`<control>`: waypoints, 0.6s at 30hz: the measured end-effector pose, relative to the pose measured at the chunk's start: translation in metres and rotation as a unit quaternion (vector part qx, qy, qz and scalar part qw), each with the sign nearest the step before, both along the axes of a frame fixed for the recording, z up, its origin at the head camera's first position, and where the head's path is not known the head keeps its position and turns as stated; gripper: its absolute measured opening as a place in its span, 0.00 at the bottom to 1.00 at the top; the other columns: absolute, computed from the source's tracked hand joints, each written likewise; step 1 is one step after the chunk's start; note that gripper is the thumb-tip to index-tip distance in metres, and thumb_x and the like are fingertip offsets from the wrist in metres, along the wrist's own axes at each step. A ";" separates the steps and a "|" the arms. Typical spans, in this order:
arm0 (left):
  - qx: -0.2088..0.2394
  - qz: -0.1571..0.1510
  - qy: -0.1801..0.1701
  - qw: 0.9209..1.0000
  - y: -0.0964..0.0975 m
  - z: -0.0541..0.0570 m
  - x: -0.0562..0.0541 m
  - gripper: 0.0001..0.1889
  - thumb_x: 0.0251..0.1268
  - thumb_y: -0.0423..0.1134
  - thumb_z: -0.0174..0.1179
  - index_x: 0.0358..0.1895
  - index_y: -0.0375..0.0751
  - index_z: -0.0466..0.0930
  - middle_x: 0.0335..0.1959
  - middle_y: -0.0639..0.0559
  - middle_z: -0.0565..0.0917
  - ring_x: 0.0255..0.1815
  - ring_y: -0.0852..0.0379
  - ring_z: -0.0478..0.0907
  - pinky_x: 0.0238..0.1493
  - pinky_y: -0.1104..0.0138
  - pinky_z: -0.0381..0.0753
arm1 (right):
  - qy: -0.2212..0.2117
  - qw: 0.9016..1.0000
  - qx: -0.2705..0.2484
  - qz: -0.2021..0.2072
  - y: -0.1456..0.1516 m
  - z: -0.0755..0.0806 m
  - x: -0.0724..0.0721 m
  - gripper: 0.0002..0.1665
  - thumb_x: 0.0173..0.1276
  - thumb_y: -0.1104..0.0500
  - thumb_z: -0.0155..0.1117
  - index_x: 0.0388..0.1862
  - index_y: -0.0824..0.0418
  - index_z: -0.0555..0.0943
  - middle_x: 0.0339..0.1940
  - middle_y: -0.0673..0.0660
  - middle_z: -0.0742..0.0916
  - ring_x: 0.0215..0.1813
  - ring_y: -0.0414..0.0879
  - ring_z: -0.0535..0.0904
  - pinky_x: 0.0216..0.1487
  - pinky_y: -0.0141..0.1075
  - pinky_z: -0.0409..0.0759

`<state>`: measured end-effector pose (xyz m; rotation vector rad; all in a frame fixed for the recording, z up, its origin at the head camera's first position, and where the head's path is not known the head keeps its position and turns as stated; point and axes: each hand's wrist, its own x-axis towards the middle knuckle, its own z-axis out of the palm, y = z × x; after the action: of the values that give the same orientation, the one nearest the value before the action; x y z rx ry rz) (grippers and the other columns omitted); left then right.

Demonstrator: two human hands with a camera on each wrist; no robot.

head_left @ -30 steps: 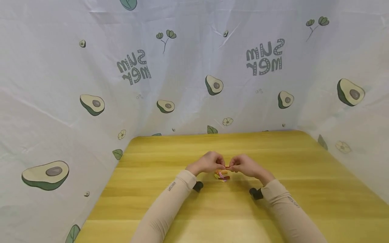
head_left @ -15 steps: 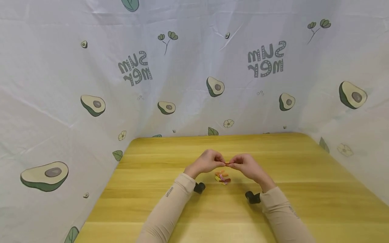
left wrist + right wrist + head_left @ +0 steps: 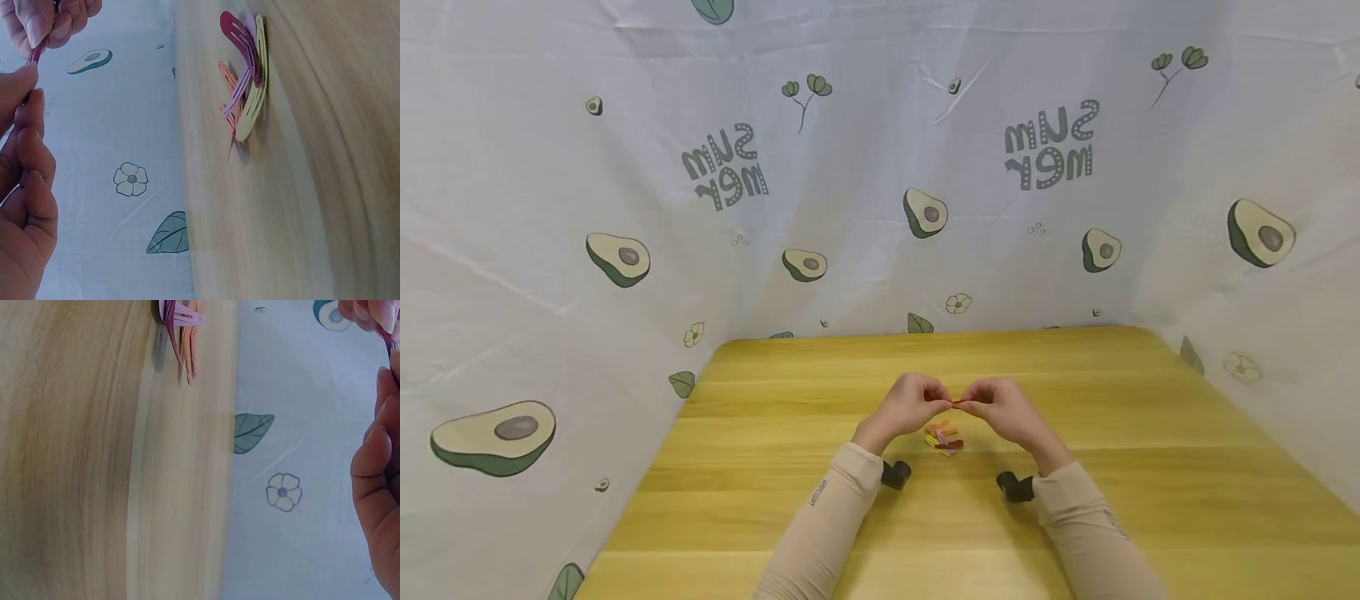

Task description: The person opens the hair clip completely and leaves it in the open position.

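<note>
Now, left hand (image 3: 912, 400): we are pinching one end of a dark red hair clip (image 3: 956, 405) between thumb and forefinger, clear of the table (image 3: 790, 392).
Right hand (image 3: 1006, 408): we are grasping the clip's right end the same way; our fingertips are hiding much of it, so we cannot tell whether it is snapped flat or sprung.
Good handling: in our judgement, we should be gripping lightly at the very ends and bending with slow, even thumb pressure, since so thin a piece could be flicking away.
Loose heap: a yellow clip (image 3: 249, 119), a second dark red clip (image 3: 236, 31), a lilac clip (image 3: 236, 97) and orange pieces (image 3: 227, 76) are lying crossed on the wood, just to the near side of our hands.
Surface: the wood grain is running left to right, the far corners rounding off.
Room: pale cloth (image 3: 850, 167), printed with avocados, leaves, flowers and mirrored "summer" lettering, is hanging along the far, left and right sides.
</note>
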<state>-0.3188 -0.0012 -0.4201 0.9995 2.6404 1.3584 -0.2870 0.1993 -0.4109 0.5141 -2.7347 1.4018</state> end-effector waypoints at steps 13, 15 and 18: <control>-0.013 0.021 0.021 0.999 0.006 -0.004 0.005 0.07 0.69 0.32 0.62 0.36 0.32 0.86 0.30 0.41 0.86 0.22 0.67 0.70 0.25 0.76 0.73 | 0.027 0.999 0.030 -0.014 -0.002 -0.003 0.003 0.06 0.71 0.66 0.63 0.37 0.68 0.85 0.34 0.64 0.87 0.32 0.47 0.77 0.32 0.33 0.75; -0.018 0.026 0.024 0.999 0.007 -0.004 0.007 0.06 0.70 0.32 0.61 0.36 0.32 0.86 0.30 0.42 0.87 0.23 0.67 0.71 0.27 0.75 0.73 | 0.037 0.999 0.038 -0.015 -0.002 -0.004 0.003 0.06 0.71 0.66 0.63 0.36 0.67 0.85 0.33 0.62 0.87 0.32 0.48 0.78 0.32 0.33 0.75; -0.026 0.033 0.027 0.999 0.008 -0.004 0.008 0.06 0.70 0.32 0.61 0.37 0.33 0.86 0.30 0.44 0.86 0.23 0.67 0.72 0.27 0.75 0.74 | 0.046 0.998 0.044 -0.019 -0.002 -0.005 0.003 0.05 0.70 0.66 0.64 0.35 0.66 0.85 0.31 0.59 0.87 0.33 0.50 0.80 0.32 0.34 0.75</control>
<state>-0.3106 0.0070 -0.4237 0.9639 2.7566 1.2848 -0.2838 0.1972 -0.4155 0.5129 -2.7279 1.2227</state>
